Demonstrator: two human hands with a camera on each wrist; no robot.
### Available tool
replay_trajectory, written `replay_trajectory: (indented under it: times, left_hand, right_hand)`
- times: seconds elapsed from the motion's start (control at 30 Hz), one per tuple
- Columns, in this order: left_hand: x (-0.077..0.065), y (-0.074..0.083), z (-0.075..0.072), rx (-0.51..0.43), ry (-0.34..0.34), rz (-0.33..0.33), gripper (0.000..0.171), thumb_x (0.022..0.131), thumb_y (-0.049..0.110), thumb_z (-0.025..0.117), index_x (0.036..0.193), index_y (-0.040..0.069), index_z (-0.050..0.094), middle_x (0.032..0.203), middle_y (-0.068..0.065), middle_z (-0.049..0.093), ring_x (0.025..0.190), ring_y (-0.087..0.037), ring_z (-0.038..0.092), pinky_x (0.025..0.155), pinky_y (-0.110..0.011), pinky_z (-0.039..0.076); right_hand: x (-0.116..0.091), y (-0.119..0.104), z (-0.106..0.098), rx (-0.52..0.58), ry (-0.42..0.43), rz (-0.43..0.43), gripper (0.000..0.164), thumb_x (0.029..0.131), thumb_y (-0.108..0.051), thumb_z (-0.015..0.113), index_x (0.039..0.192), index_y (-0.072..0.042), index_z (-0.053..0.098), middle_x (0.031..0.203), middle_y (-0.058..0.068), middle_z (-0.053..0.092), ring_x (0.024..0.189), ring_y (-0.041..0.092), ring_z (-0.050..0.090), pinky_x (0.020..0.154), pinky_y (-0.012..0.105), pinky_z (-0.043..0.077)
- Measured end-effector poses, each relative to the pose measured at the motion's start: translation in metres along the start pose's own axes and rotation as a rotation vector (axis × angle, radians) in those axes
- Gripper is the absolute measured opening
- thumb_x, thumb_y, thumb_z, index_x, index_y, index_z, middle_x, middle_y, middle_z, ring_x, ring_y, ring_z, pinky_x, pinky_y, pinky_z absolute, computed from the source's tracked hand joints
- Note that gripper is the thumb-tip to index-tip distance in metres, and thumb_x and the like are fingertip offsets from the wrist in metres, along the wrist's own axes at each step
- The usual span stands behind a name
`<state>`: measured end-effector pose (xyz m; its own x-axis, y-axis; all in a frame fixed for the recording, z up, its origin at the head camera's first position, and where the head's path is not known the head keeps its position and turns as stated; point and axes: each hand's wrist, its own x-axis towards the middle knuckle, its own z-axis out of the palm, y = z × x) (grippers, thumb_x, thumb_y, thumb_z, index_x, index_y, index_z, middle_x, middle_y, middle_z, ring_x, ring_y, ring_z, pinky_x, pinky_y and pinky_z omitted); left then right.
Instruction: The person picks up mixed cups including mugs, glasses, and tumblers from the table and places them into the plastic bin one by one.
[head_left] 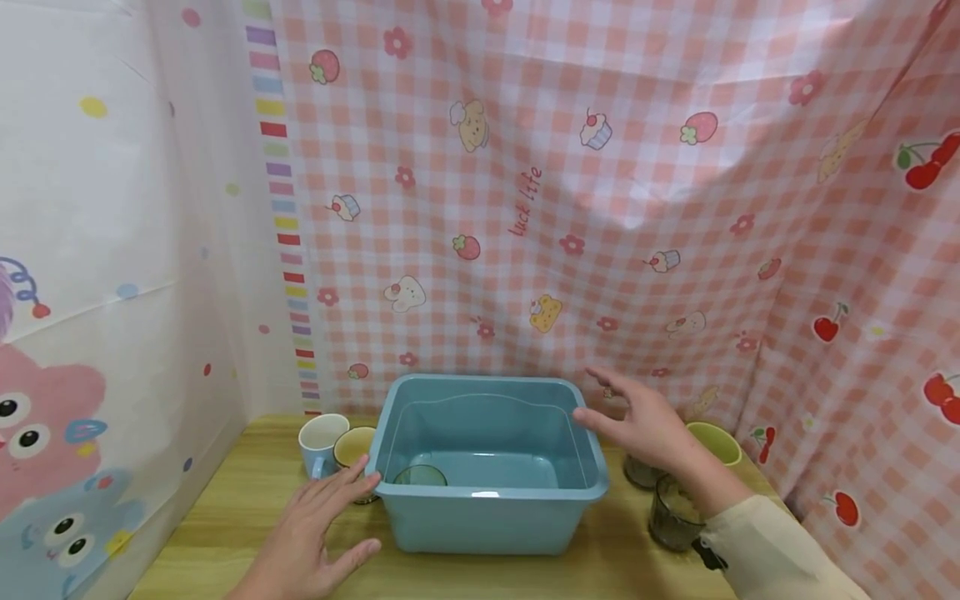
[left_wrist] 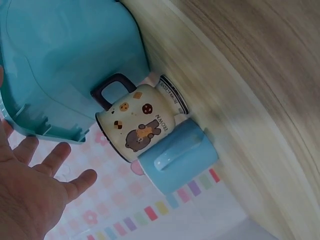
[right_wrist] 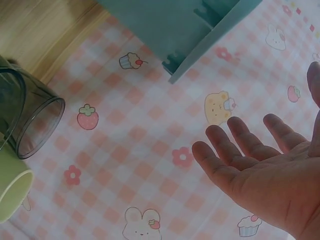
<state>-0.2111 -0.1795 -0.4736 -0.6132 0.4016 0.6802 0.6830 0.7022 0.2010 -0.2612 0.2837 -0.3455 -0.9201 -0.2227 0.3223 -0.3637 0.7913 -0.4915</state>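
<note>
Left grip (head_left: 309,523) wide, fingers spread; right grip (head_left: 647,427) wide too. Blue tub (head_left: 480,523) between the 2 grips. Blue mug (left_wrist: 181,159), cream mug (left_wrist: 142,120) just beyond left grip; dark glass (head_left: 670,523) by right grip's wrist.

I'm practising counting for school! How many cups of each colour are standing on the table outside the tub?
Blue mug: 1
Cream mug with a bear: 1
Dark see-through glasses: 2
Green cup: 1
Total outside the tub: 5
</note>
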Motion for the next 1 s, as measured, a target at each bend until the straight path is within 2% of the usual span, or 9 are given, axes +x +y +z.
replay_trajectory:
  times: [0.27,0.43,0.67,0.87,1.0]
  left_hand:
    - [-0.002,0.0,0.004,-0.027,0.011,-0.017,0.085,0.079,0.035,0.095,0.155,0.032,0.056,0.162,-0.003,0.056,0.139,-0.026,0.06,0.113,-0.032,0.031]
    - [-0.004,-0.001,0.005,-0.028,0.001,-0.033,0.083,0.082,0.038,0.093,0.155,0.032,0.055,0.163,-0.003,0.056,0.142,-0.024,0.058,0.109,-0.046,0.04]
    - [-0.003,-0.001,0.003,-0.043,0.007,-0.016,0.079,0.082,0.038,0.092,0.153,0.023,0.059,0.163,-0.004,0.055,0.14,-0.026,0.059,0.102,-0.063,0.046]
    - [-0.002,-0.002,0.002,-0.039,-0.007,-0.016,0.08,0.083,0.039,0.091,0.155,0.028,0.056,0.164,-0.004,0.055,0.139,-0.028,0.059,0.101,-0.066,0.049]
    - [-0.003,-0.002,0.001,-0.032,-0.019,-0.02,0.081,0.084,0.039,0.091,0.156,0.03,0.055,0.163,-0.004,0.055,0.138,-0.028,0.06,0.101,-0.066,0.05]
  right_hand:
    - [-0.008,0.005,-0.002,0.026,0.012,0.032,0.075,0.101,-0.051,0.072,0.162,-0.013,0.048,0.155,0.022,0.059,0.14,0.048,0.059,0.106,0.067,0.053]
    - [-0.011,0.008,-0.003,0.017,0.027,0.053,0.076,0.101,-0.052,0.07,0.163,-0.014,0.046,0.153,0.023,0.061,0.138,0.052,0.059,0.104,0.068,0.054]
    - [-0.019,0.014,-0.004,0.034,0.033,0.052,0.076,0.102,-0.049,0.071,0.164,-0.015,0.044,0.156,0.02,0.059,0.137,0.051,0.06,0.1,0.064,0.058]
    - [-0.028,0.023,-0.007,-0.002,0.021,0.09,0.076,0.102,-0.054,0.069,0.164,-0.018,0.044,0.158,0.022,0.057,0.138,0.052,0.058,0.102,0.069,0.054]
    - [-0.032,0.029,-0.01,-0.024,0.0,0.102,0.079,0.102,-0.057,0.068,0.164,-0.015,0.043,0.157,0.026,0.056,0.138,0.053,0.057,0.103,0.07,0.052]
